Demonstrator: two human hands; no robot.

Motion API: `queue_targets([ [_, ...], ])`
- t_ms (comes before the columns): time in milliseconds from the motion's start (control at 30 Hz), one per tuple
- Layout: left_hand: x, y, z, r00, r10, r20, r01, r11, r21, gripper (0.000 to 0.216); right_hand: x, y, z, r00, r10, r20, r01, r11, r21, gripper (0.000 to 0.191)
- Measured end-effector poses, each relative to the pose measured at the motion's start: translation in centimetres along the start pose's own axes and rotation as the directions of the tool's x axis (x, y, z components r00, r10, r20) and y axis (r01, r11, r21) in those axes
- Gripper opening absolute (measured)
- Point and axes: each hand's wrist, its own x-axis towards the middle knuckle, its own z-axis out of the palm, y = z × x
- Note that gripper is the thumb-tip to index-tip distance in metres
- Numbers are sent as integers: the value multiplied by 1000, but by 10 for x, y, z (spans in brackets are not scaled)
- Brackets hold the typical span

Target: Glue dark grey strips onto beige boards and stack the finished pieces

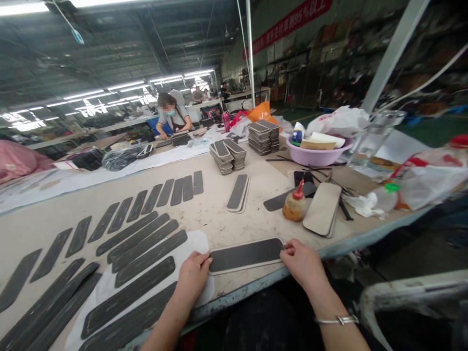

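Observation:
A long dark panel with a pale border (246,255) lies near the table's front edge, between my two hands. My left hand (197,270) pinches its left end, thumb and fingers together. At the opposite end, the fingers of my right hand (298,258) close on the corner. Left of my left hand, dark strips with a glossy look (127,290) lie on a white sheet (199,243). Beyond the held panel sits a small stack of similar bordered panels (238,192). Several more dark strips (137,205) are laid out in a row to the left.
A glue bottle with a red tip (295,202) stands beside beige boards (321,208). Behind are stacked panels (227,156), a purple basin (314,155), a clear jar (375,139) and plastic bags (431,170). Another person (173,117) works at the far side.

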Motion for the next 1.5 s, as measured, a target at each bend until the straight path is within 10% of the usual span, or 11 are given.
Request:
queue_targets([
  [333,0,7,-4,997,-51,59,48,998,41,23,-2,-2,-2,999,7,34,-6,1000,-15,14],
  [700,2,9,-5,990,-103,95,102,995,14,21,-7,-1,-8,959,-196,-205,164,972,-166,36],
  [800,3,7,-5,985,-122,122,119,992,37,19,-27,-39,-1,882,-461,-101,459,887,-41,49],
  [867,4,7,-6,982,-131,136,125,991,54,18,-44,-71,11,707,-684,177,680,727,97,56],
  [933,6,7,-6,979,-135,154,126,990,63,17,-58,-96,27,577,-749,327,736,650,190,67],
  [1000,7,7,-7,976,-137,169,128,990,65,16,-61,-104,41,549,-740,389,735,649,197,75],
  [1133,10,8,-8,966,-163,202,155,986,57,13,-44,-71,41,608,-686,400,730,681,58,73],
  [1333,10,15,-11,946,-245,214,250,968,0,17,-15,5,15,875,-445,190,484,801,-353,67],
  [1500,10,17,-14,928,-302,220,313,950,-17,18,-5,31,36,875,-484,12,440,786,-433,76],
])
